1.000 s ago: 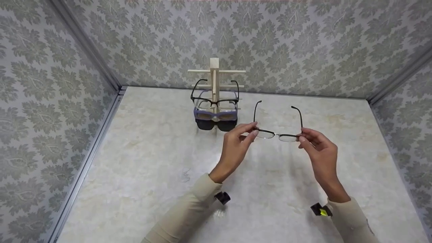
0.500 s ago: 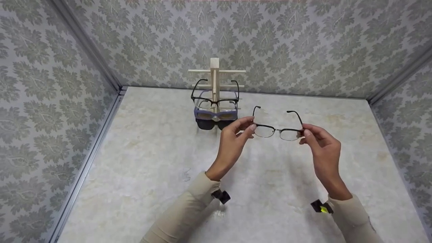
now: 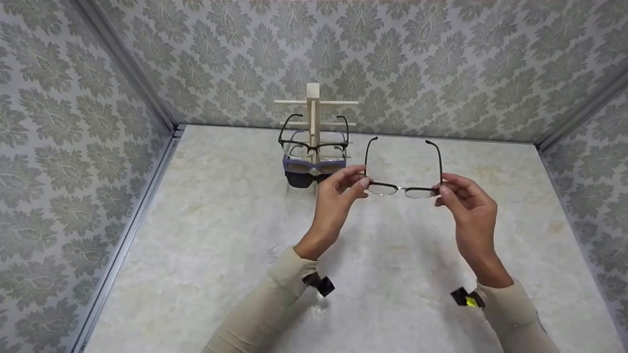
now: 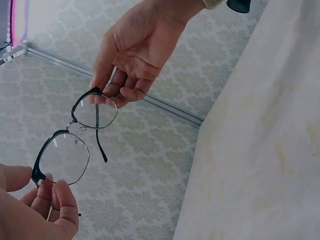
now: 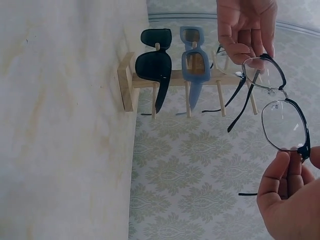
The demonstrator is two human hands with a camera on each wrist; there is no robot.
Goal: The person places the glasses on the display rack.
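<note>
A pair of eyeglasses [image 3: 402, 189] with black upper rims, thin metal lower rims and clear lenses is held up between both hands, temples unfolded and pointing away. My left hand [image 3: 333, 211] pinches the left hinge corner between thumb and fingers. At the opposite corner, my right hand [image 3: 473, 215] grips in the same way. The right wrist view shows the lens [image 5: 285, 125] nearest the right hand, with the black temples reaching back behind the frame.
Left of the hands stands a wooden display rack [image 3: 313, 93] with crosswise pegs. On it hang black-framed glasses [image 3: 312, 148], bluish-purple sunglasses [image 5: 195, 64] and black sunglasses [image 5: 153, 65]. The pale marbled table [image 3: 206, 235] is enclosed by patterned walls [image 3: 343, 54].
The eyeglasses tipped so the lenses showed more fully, then tipped back, the temples now stretching farther away. Both hands have shifted slightly away from the body; the left hand now overlaps the black sunglasses.
</note>
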